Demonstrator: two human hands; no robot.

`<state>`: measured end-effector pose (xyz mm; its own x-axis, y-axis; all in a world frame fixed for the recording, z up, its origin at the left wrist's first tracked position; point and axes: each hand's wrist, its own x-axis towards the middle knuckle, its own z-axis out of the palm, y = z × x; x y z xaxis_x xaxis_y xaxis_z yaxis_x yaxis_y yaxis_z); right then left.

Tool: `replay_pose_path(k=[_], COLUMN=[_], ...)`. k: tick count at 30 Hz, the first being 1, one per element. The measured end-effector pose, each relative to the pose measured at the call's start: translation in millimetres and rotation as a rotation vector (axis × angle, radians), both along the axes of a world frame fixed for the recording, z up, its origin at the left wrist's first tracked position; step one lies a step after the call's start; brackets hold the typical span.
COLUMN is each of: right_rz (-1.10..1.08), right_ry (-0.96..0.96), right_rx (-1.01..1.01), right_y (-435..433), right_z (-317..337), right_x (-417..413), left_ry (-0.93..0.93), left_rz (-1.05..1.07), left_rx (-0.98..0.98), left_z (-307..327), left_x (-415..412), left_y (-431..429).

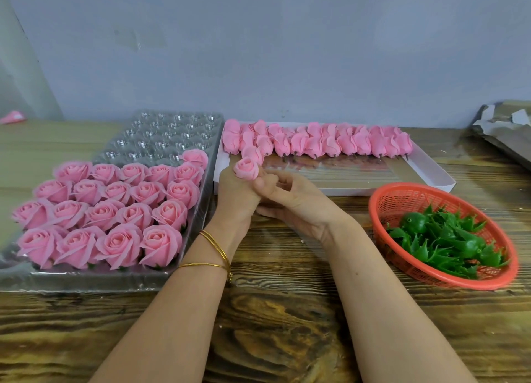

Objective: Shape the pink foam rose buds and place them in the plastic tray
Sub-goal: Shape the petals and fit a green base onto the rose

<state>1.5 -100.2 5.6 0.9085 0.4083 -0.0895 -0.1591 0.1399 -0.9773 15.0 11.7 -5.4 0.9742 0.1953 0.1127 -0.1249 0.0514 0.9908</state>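
My left hand (234,194) grips a pink foam rose bud (246,168) from below, holding it upright above the table. My right hand (290,200) lies against the left one, its curled fingers touching the bud's lower right side. The clear plastic tray (161,130) on the left holds several opened pink roses (115,210) in its near rows; its far cells stand bare. Several closed pink buds (330,141) lie in a row in the white flat box (431,167) behind my hands.
A red plastic basket (431,199) with several green calyx pieces (448,239) stands at the right. Crumpled grey cardboard (505,130) lies at the far right by the wall. A pink scrap (13,117) sits far left. The wooden table (273,325) runs toward me.
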Motion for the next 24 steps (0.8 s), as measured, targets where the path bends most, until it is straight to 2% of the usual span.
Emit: replay_pose_path(k=[5, 8, 14, 20, 24], right_rz=[0.044, 0.041, -0.022, -0.017, 0.046], right_ry=[0.017, 0.031, 0.193, 0.283, 0.254], right_rx=[0.048, 0.088, 0.285, 0.303, 0.315], right_y=[-3.9, -4.7, -6.4, -6.8, -8.0], right_z=[0.3, 0.0, 3.5, 3.9, 3.4], right_x=[1.9, 3.2, 7.5, 8.1, 6.7], left_ry=[-0.084, -0.124, -0.142, -0.159, -0.135], left_rz=[-0.013, -0.024, -0.053, -0.103, -0.13], left_rx=[-0.077, -0.034, -0.12, -0.179, -0.191], left_z=[3.9, 5.3, 7.4, 5.6, 7.8], left_x=[-3.3, -5.9, -9.5, -7.0, -8.8], left_y=[1.6, 3.1, 1.4, 0.2, -1.5])
